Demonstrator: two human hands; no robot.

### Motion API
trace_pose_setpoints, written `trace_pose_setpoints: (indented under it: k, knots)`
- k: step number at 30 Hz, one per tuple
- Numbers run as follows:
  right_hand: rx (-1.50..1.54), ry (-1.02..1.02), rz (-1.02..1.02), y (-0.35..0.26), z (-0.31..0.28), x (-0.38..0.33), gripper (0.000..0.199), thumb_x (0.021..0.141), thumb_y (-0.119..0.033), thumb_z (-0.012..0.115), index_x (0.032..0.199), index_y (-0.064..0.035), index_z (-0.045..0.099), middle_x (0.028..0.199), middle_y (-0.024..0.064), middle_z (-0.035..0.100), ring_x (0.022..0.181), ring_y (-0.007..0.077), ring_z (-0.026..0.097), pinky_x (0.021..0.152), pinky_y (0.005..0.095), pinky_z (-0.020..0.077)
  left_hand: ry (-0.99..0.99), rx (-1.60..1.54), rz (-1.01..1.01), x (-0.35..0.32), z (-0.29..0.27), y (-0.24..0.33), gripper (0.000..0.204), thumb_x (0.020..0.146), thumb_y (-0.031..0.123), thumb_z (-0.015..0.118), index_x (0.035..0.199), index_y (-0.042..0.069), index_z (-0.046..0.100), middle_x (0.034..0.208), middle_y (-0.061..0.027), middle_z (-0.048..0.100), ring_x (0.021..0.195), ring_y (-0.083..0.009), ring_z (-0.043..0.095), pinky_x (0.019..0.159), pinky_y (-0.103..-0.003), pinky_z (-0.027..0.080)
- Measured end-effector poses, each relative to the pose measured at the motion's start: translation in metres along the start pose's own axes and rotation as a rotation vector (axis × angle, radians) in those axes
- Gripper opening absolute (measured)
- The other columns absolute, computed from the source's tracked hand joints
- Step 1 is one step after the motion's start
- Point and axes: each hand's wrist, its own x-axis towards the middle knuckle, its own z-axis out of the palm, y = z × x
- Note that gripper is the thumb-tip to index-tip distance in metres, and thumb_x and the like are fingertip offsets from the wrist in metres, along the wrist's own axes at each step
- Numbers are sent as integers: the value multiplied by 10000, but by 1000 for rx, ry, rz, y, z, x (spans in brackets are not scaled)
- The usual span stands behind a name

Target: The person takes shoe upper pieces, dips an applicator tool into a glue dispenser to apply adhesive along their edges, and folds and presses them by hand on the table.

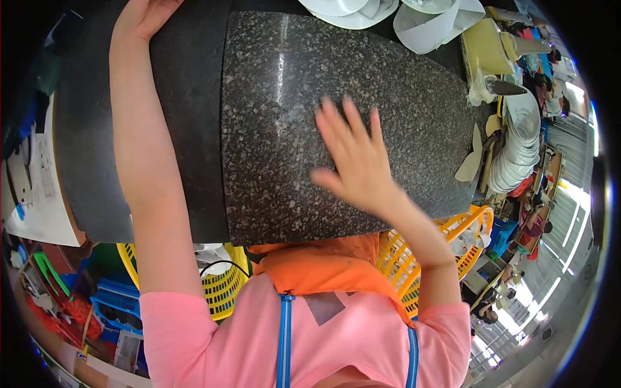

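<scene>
My right hand [354,154] is over the speckled granite slab [291,187], palm down with its fingers spread and slightly blurred. Nothing is in it; whether it touches the stone I cannot tell. My left arm stretches far forward across the dark matt tabletop [194,116] to the left of the slab. Only part of my left hand [149,14] shows at the upper edge, and its fingers are cut off there. White curved pieces [352,14] lie beyond the slab's far edge.
At the right stand a pale yellow block [486,48], a dark pointed blade [506,86] and a stack of white curved pieces [515,145]. A yellow basket [226,291] and an orange-yellow basket [404,258] flank my body. Papers [42,187] lie at the left.
</scene>
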Motion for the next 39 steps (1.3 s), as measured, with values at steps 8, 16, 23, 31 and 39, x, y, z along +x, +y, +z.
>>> trace_pose_setpoints:
  k: [8,16,23,31,39]
  knots:
    - [144,-40,-34,-21,12,-9,789,811,-561,489,1360,-13,346,1449,133,297,1343,304,262,1080,529,141,25,4,48,-5,-5,-11,405,857,28,530,1231,-89,427,1190,-185,540,1108,-262,538,972,-368,438]
    - [-6,93,-124,-2,14,66,749,819,-534,488,1348,-18,363,1443,116,311,1340,298,264,1075,520,168,2,7,55,3,-4,-15,399,856,30,535,1225,-83,435,1180,-182,544,1099,-259,542,967,-360,439]
    - [178,-136,-85,-36,6,-24,796,816,-584,469,1361,-16,348,1434,133,324,1355,303,238,1087,512,125,-16,-25,52,-3,-12,-6,406,848,22,541,1227,-78,433,1184,-180,541,1100,-258,539,969,-367,434]
    - [-24,245,-143,0,19,67,793,796,-589,495,1325,-8,390,1408,148,351,1308,317,306,1064,530,185,-34,-32,27,8,-6,-10,415,850,20,537,1237,-73,421,1193,-187,531,1112,-263,529,979,-366,427]
    - [291,-266,-879,-40,21,-85,576,813,-348,521,1344,-152,411,1440,66,335,1338,232,293,1099,457,187,-58,34,169,1,-17,-13,410,856,18,517,1243,-78,419,1205,-189,528,1123,-268,522,991,-370,411]
